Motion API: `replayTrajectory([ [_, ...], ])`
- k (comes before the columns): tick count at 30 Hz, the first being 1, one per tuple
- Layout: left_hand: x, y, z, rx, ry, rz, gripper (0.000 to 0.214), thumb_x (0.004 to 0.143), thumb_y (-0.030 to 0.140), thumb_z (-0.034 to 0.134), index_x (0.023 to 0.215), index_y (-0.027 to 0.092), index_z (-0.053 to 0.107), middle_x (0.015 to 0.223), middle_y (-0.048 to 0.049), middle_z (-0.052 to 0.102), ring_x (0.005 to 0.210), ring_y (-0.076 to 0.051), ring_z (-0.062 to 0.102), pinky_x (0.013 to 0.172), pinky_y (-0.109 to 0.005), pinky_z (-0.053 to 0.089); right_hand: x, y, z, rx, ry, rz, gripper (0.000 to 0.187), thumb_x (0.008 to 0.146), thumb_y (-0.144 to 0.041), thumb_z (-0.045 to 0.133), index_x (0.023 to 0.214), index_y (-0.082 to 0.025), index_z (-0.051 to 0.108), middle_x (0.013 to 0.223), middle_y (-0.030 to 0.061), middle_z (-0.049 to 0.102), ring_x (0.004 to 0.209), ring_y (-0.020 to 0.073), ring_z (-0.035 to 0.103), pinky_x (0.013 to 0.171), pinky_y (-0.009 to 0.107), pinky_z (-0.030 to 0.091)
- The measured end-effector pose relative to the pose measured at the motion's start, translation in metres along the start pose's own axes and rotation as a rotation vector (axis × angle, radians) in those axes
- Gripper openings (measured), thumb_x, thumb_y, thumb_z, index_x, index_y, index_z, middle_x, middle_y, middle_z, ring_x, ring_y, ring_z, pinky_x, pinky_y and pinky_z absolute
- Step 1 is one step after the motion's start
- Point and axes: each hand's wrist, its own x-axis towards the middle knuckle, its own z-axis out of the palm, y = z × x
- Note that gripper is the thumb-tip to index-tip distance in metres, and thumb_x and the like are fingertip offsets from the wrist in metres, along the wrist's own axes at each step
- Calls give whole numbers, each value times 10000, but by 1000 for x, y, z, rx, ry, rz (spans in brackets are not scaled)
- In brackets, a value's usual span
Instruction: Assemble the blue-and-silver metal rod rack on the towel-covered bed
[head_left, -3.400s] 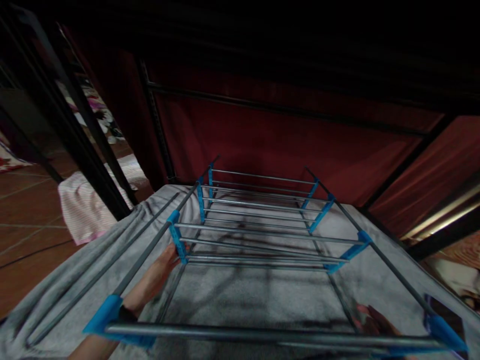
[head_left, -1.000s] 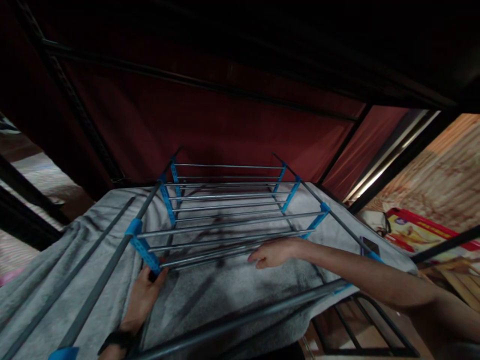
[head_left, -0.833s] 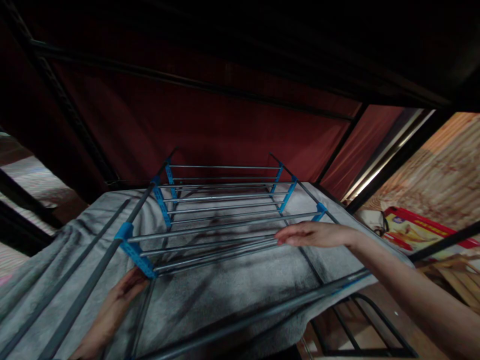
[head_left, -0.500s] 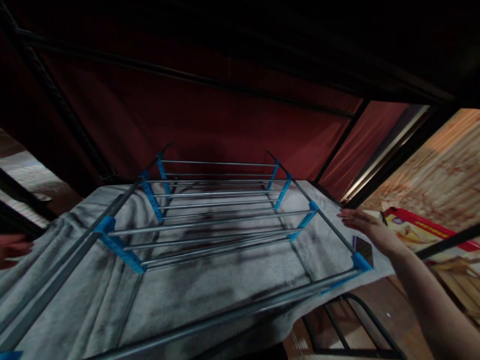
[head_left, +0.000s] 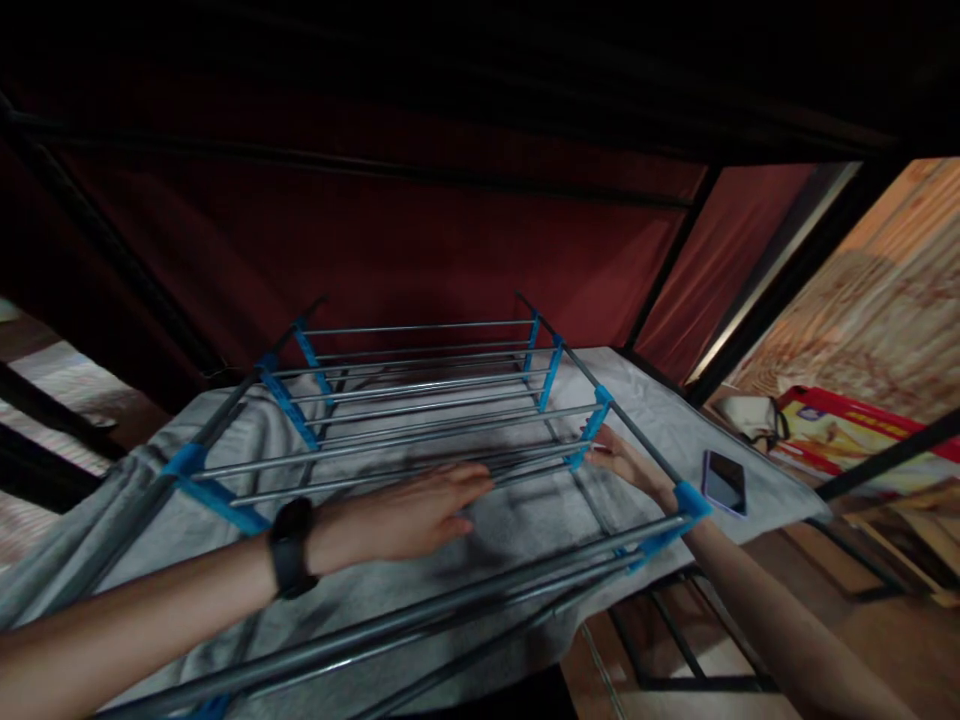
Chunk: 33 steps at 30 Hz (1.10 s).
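Note:
A metal rack of grey tubes with blue plastic brackets (head_left: 225, 505) lies on a grey blanket (head_left: 517, 535). My left hand (head_left: 420, 510), wearing a black watch (head_left: 291, 548) on the wrist, hovers over the rack's near opening. Its fingers stretch to the right, and nothing is in them. Reaching beneath the right side tube, my right hand (head_left: 630, 468) has its fingers spread around a blue side bracket (head_left: 591, 428). Part of those fingers is behind the bracket; whether they press on it is unclear.
On the blanket at the right lies a phone (head_left: 725, 482). Beyond it are a red and yellow box (head_left: 847, 425) and a white item (head_left: 746, 415). Dark metal frame bars and a red curtain (head_left: 420, 250) enclose the back. A dark metal frame (head_left: 697, 640) stands below right.
My left hand has come in from the left edge to above the rack. My right hand has moved left from near the phone to the side bracket. The view has shifted slightly.

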Motion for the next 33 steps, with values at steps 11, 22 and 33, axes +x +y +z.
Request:
replayTrajectory([
  [11,129,-62,57,253,64,-98,423,978,312,503,1365,191,622,1347,-140,703,1233,-299,665,1023,-410,524,15,13,10,-9,160,39,466,826,-527,678,1124,-211,511,1096,72,666,1057,266,618,951,410,509],
  [22,131,-57,53,311,52,-104,425,1030,407,385,1266,191,664,1184,-147,758,1092,-306,715,876,-379,538,20,-9,10,8,164,-39,317,892,-501,609,1047,-232,546,1089,58,667,1020,250,586,962,397,485],
  [33,131,-63,52,220,72,-54,500,1042,506,343,1337,230,638,1260,-108,744,1137,-299,704,903,-376,530,28,19,-5,178,75,2,619,684,-639,803,1071,-228,548,1152,71,623,1116,243,596,1025,419,483],
])
